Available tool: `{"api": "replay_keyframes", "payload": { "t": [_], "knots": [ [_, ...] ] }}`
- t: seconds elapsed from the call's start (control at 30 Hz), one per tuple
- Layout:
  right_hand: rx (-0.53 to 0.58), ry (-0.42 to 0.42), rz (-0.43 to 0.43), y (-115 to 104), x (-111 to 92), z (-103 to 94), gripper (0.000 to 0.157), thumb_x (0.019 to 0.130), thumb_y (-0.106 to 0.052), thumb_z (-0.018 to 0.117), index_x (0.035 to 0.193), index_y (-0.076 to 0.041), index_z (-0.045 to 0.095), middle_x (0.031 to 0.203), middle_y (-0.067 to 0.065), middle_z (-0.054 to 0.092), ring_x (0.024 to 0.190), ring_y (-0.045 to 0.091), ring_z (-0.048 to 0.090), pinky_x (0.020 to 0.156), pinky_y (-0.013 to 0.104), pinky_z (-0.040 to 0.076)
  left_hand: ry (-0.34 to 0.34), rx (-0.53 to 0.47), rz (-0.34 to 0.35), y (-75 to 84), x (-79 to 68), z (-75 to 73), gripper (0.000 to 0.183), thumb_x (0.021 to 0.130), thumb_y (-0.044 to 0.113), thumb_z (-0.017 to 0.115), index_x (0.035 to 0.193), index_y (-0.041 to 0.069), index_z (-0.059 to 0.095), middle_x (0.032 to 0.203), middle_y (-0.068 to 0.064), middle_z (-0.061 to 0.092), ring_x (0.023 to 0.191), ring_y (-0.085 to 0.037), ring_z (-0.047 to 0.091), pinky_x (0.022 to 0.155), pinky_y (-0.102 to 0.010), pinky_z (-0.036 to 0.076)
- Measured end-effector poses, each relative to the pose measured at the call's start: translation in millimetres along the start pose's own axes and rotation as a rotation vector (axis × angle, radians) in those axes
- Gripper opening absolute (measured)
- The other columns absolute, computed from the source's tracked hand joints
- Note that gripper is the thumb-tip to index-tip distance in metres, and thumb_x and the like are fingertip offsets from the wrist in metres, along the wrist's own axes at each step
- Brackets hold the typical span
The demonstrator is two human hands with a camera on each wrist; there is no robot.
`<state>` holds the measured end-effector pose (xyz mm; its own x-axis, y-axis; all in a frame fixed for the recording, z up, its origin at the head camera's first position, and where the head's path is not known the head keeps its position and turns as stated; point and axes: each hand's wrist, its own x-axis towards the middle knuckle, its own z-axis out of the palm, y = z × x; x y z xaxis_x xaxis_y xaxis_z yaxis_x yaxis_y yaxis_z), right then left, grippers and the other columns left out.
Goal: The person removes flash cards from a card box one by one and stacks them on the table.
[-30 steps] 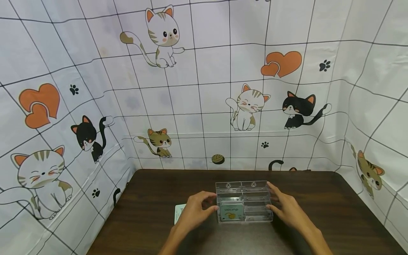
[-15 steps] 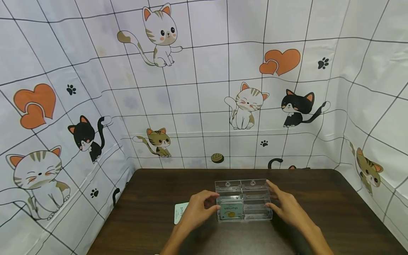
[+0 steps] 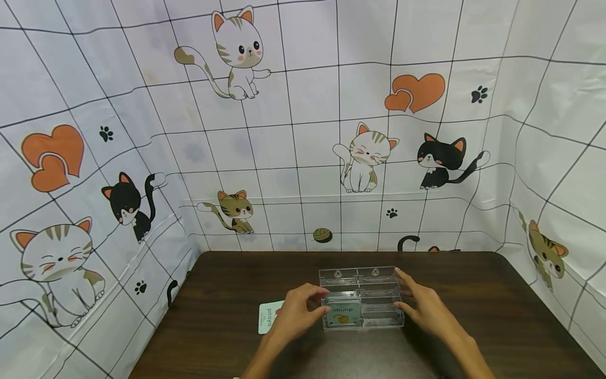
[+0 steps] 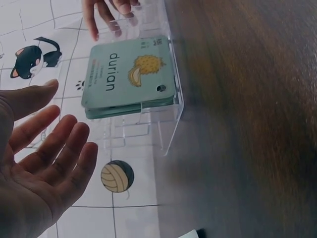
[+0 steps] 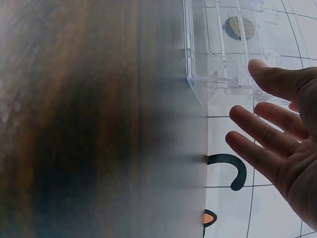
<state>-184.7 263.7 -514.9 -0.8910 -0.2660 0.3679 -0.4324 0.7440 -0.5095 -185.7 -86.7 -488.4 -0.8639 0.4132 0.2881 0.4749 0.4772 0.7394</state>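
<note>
A clear plastic card holder (image 3: 381,322) with tiered compartments stands on the table in the head view. In its front left compartment sits a stack of green durian cards (image 4: 130,74), its print upside down in the head view. Beside the holder's left side is my left hand (image 3: 300,310), fingers relaxed; the left wrist view shows a gap between it and the cards. My right hand (image 3: 426,310) is at the right side with loosely extended fingers, the thumb tip close to or touching the edge. A pitaya card (image 3: 269,317) lies left of the holder, partly hidden by my left hand.
The dark wooden table (image 3: 227,284) runs back to a white curtain (image 3: 274,147) printed with cats, hearts and grid lines. This curtain also closes off both sides.
My left hand has shifted a little to the right, and more of the pitaya card shows. The right hand and the holder stay about where they were.
</note>
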Motion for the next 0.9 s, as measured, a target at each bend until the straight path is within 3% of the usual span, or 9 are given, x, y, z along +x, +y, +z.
{"api": "replay_keyframes", "payload": {
  "t": [0.37,0.9],
  "knots": [
    [0.001,-0.008,0.017,0,0,-0.9,0.086,0.089,-0.005,0.086,0.161,0.001,0.04,0.137,0.03,0.069,0.108,0.041,0.078,0.087,0.05,0.064,0.01,0.007,-0.003,1.6,5.1,9.2,0.027,0.094,0.014,0.085,0.119,0.006,0.079,0.107,-0.008,0.075,0.094,-0.025,0.072,0.082,-0.028,0.063],
    [-0.019,0.002,0.017,0,0,0.3,0.086,0.087,-0.005,0.087,0.16,0.0,0.042,0.136,0.03,0.07,0.107,0.041,0.078,0.087,0.051,0.064,0.048,0.051,-0.005,-1.9,8.8,19.0,0.019,0.089,0.008,0.088,0.107,0.011,0.081,0.098,-0.001,0.071,0.086,-0.01,0.066,0.076,-0.025,0.059]
  ]
}}
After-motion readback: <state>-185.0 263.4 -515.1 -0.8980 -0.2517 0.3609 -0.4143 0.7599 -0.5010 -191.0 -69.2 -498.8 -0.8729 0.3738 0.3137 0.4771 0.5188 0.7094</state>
